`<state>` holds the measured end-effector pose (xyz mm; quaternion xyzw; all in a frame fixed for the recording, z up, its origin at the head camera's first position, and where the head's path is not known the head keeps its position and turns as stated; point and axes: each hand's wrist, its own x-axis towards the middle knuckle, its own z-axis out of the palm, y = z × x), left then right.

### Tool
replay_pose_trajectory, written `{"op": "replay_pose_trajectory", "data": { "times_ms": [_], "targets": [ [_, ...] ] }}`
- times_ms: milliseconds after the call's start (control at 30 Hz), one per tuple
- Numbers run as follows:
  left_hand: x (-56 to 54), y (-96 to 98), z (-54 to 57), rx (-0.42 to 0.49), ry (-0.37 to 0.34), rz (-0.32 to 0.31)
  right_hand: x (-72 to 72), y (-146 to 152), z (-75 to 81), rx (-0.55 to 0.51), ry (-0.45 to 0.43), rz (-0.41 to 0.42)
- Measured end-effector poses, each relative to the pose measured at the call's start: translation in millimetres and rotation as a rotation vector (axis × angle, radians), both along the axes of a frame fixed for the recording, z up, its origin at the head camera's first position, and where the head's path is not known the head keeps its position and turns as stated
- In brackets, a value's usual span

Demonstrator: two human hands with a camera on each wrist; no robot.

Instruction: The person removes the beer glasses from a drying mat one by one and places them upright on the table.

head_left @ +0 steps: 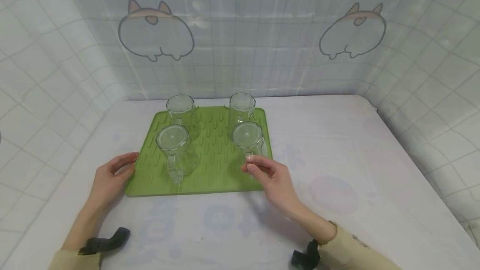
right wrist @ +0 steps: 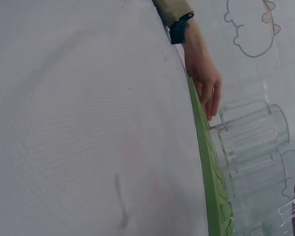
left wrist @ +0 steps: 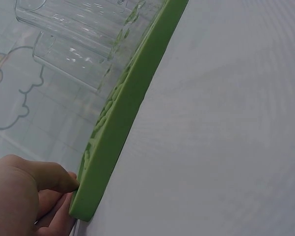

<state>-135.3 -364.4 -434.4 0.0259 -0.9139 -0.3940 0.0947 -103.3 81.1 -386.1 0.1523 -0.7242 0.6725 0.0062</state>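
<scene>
Upside-down clear glass mugs stand on a green ribbed drying mat (head_left: 213, 174). My right hand (head_left: 275, 180) pinches the handle of the front right mug (head_left: 247, 136) between thumb and fingers. The front left mug (head_left: 173, 138) has its handle facing me. Behind these stand a back left mug (head_left: 181, 105) and a back right mug (head_left: 241, 103). At the mat's left edge, my left hand (head_left: 110, 178) touches the rim with its fingertips. The left wrist view shows the thumb against the mat's green side (left wrist: 113, 118); the other fingertips are partly hidden.
A pale printed cloth (head_left: 330, 145) covers the table around the mat. Tile-patterned sheeting with cartoon drawings (head_left: 155, 32) closes off the back and both sides. Dark straps (head_left: 105, 243) sit on both wrists near the sleeves.
</scene>
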Motion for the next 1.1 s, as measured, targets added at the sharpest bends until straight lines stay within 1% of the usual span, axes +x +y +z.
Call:
{"op": "replay_pose_trajectory", "data": {
  "times_ms": [233, 333, 400, 433, 567, 667, 833, 967, 1100],
  "targets": [
    [1.1, 1.4, 0.8, -0.02, -0.015, 0.027, -0.3, 5, 2.5, 0.054, 0.038, -0.064],
    [2.0, 1.5, 1.2, -0.007, -0.007, 0.025, -0.1, 7, 4.2, 0.068, 0.051, -0.084],
    [2.5, 1.9, 2.5, 0.02, 0.017, 0.028, -0.2, 8, 5.1, 0.078, 0.061, -0.093],
    [2.6, 2.1, 3.5, 0.04, 0.041, 0.027, -0.3, 8, 5.6, 0.082, 0.069, -0.098],
    [1.1, 6.2, 10.0, 0.156, 0.158, 0.025, -1.2, 9, 7.7, 0.095, 0.099, -0.109],
    [-1.1, 13.0, 20.2, 0.218, 0.209, 0.032, -2.0, 9, 8.7, 0.096, 0.116, -0.116],
    [-3.9, 30.7, 42.6, 0.261, 0.223, 0.064, -3.3, 10, 9.2, 0.102, 0.139, -0.135],
    [-3.9, 51.5, 61.5, 0.267, 0.239, 0.062, -4.2, 10, 10.9, 0.121, 0.16, -0.151],
    [-3.4, 72.4, 79.4, 0.268, 0.263, 0.042, -4.8, 10, 13.3, 0.13, 0.184, -0.159]
  ]
}}
